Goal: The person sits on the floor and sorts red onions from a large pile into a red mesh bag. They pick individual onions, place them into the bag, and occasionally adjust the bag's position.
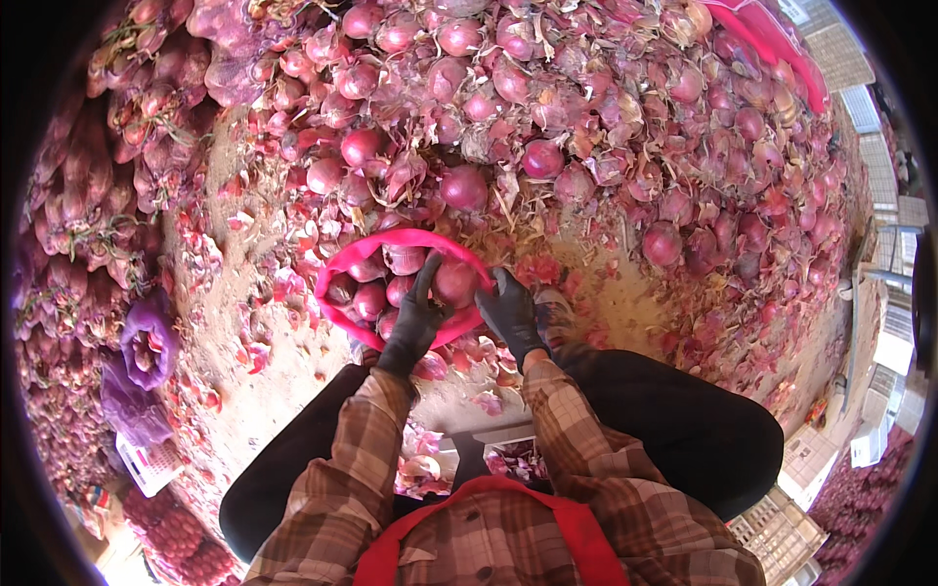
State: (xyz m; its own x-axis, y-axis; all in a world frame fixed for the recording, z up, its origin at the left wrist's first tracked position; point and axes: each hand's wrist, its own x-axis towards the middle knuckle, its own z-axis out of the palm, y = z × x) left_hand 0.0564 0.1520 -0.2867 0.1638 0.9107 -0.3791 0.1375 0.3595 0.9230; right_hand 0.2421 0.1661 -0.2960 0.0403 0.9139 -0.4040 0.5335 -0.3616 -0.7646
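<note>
In front of me stands a pink mesh bag (337,310) with its rim rolled outward, holding several red onions. My left hand (421,315), in a dark glove, reaches over the near rim with its fingers against a large red onion (456,283) inside the bag. At the bag's right rim is my right hand (511,306), gloved too, its thumb and fingers at the pink edge; whether it pinches the rim is hard to tell. Beyond the bag, loose red onions (464,187) lie among dry skins.
A large heap of red onions (542,159) spreads ahead. Filled onion sacks (80,190) line the left, near a purple mesh bag (139,410). Another pink bag (777,36) lies at the upper right. Plastic crates (780,531) stand at the right. Onion skins litter the ground.
</note>
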